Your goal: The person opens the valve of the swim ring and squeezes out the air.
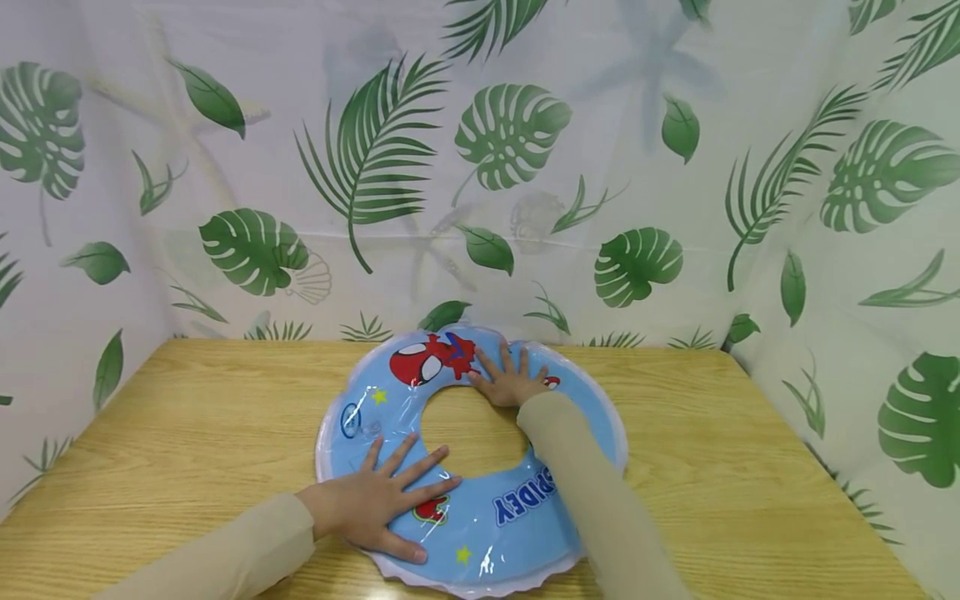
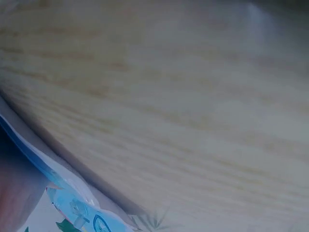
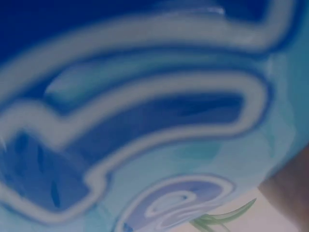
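A blue inflatable swim ring (image 1: 517, 533) with a pale rim lies flat on the wooden table, printed with red cartoon figures, yellow stars and the word SPIDEY. My left hand (image 1: 378, 500) rests on its left front part with the fingers spread. Across the ring reaches my right arm, and the right hand (image 1: 513, 382) presses on the far part beside the centre hole, fingers spread. In the left wrist view a clear valve (image 2: 79, 212) shows on the ring. The right wrist view is filled by the ring's blue lettering (image 3: 159, 111), close up and blurred.
The wood-grain table (image 1: 225, 417) extends to both sides of the ring. White curtains (image 1: 540, 275) printed with green leaves hang along the table's back edge and at its left and right sides.
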Motion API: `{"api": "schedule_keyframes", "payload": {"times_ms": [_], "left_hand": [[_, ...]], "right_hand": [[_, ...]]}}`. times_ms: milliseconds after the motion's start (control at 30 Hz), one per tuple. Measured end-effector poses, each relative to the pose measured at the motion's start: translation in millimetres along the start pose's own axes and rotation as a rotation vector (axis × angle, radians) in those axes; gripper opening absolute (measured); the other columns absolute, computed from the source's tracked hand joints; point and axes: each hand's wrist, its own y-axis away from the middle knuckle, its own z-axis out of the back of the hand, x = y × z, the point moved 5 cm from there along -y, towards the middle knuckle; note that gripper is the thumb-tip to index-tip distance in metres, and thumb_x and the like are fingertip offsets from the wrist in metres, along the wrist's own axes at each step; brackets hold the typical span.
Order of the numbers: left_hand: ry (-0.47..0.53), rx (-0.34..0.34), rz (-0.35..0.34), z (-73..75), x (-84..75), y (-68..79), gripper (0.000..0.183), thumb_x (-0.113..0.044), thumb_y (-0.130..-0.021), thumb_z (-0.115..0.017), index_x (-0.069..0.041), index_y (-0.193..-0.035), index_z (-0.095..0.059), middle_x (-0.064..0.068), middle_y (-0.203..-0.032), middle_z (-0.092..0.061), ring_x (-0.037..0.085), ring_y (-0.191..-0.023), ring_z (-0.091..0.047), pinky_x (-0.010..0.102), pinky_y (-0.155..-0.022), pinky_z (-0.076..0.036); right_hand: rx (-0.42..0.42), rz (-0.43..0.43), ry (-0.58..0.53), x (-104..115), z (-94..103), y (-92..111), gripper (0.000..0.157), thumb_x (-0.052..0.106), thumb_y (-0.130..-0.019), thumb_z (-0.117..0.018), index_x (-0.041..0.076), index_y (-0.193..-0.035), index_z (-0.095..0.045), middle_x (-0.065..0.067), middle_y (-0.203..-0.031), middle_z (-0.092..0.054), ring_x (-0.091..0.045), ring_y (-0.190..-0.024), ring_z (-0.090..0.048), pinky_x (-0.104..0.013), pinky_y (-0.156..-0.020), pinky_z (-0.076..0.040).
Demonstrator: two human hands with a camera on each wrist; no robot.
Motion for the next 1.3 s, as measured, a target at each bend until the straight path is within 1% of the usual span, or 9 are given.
{"api": "schedule_keyframes", "payload": {"times_ms": [200,333,700,800,867,967,1067,1167,1300], "left_hand": [[-0.004,-0.004,-0.004,1.5,-0.7,1.0,0.081,-0.076,-0.078,-0.033,-0.042,-0.145,-0.003,-0.003,-0.155,0.008,0.041,-0.139,0.009,0.071,-0.1,0.002],[-0.008,0.0,0.001,1.8,-0.7,1.2,0.081,-0.077,-0.078,-0.032,-0.042,-0.145,-0.002,-0.003,-0.155,0.008,0.042,-0.139,0.009,0.071,-0.101,0.001],[-0.016,-0.014,-0.008,-1.1,0.3,0.1,0.081,-0.077,-0.078,-0.032,-0.043,-0.144,-0.002,-0.002,-0.156,0.007,0.042,-0.139,0.008,0.072,-0.1,0.001],[-0.013,-0.022,-0.014,-1.7,1.3,-0.8,0.081,-0.078,-0.077,-0.032,-0.043,-0.144,-0.002,-0.003,-0.155,0.008,0.043,-0.139,0.007,0.072,-0.099,0.001],[-0.013,-0.02,-0.013,-1.7,1.5,-0.8,0.081,-0.078,-0.077,-0.032,-0.043,-0.144,-0.002,-0.003,-0.155,0.009,0.042,-0.139,0.007,0.072,-0.099,0.001],[-0.014,-0.013,-0.007,-1.0,0.9,-0.4,0.081,-0.079,-0.077,-0.031,-0.044,-0.144,-0.002,-0.004,-0.155,0.009,0.042,-0.139,0.008,0.072,-0.1,0.001],[-0.007,-0.005,0.0,0.0,0.2,0.1,0.081,-0.078,-0.077,-0.032,-0.044,-0.144,-0.002,-0.004,-0.155,0.008,0.041,-0.139,0.008,0.071,-0.1,0.001],[-0.002,-0.004,0.0,0.6,0.2,0.4,0.081,-0.078,-0.077,-0.033,-0.044,-0.144,-0.003,-0.003,-0.155,0.008,0.041,-0.139,0.009,0.072,-0.1,0.001],[-0.005,-0.005,0.001,0.6,0.3,0.4,0.081,-0.077,-0.077,-0.033,-0.044,-0.144,-0.003,-0.003,-0.155,0.008,0.041,-0.139,0.009,0.072,-0.1,0.001]], "right_hand": [[-0.002,-0.03,0.034,2,-2.7,-1,0.06,0.061,-0.092,-0.019,0.039,-0.145,-0.002,-0.003,-0.154,0.014,-0.038,-0.139,0.012,-0.069,-0.102,0.001],[0.009,-0.044,0.048,2,-3.7,-2,0.06,0.062,-0.092,-0.018,0.041,-0.145,0.0,-0.002,-0.154,0.015,-0.037,-0.139,0.014,-0.069,-0.103,0.001],[0.011,-0.023,0.065,2,-3.5,-3,0.061,0.063,-0.092,-0.016,0.039,-0.145,0.001,-0.006,-0.154,0.013,-0.04,-0.139,0.013,-0.07,-0.102,0.001],[-0.008,-0.008,0.074,5,0.7,-3,0.061,0.061,-0.093,-0.019,0.037,-0.146,-0.001,-0.009,-0.155,0.011,-0.043,-0.138,0.01,-0.068,-0.104,-0.001],[-0.037,0.024,0.07,9,4.9,-3,0.061,0.058,-0.094,-0.024,0.035,-0.147,-0.005,-0.011,-0.155,0.006,-0.043,-0.139,0.007,-0.068,-0.104,-0.004],[-0.071,0.09,0.027,23,11.0,-3,0.062,0.056,-0.094,-0.029,0.033,-0.147,-0.008,-0.012,-0.155,0.002,-0.043,-0.139,0.005,-0.067,-0.104,-0.006],[-0.074,0.15,-0.031,40,9.8,-4,0.064,0.06,-0.091,-0.029,0.037,-0.146,-0.005,-0.01,-0.155,0.004,-0.043,-0.139,0.005,-0.069,-0.103,-0.005],[-0.057,0.158,-0.049,54,3.7,-6,0.065,0.065,-0.089,-0.025,0.042,-0.144,0.001,-0.007,-0.155,0.01,-0.046,-0.138,0.006,-0.071,-0.101,-0.005],[-0.046,0.115,-0.003,62,-5.3,-9,0.065,0.069,-0.087,-0.02,0.045,-0.143,0.003,-0.005,-0.155,0.012,-0.046,-0.138,0.005,-0.072,-0.1,-0.007]]}}
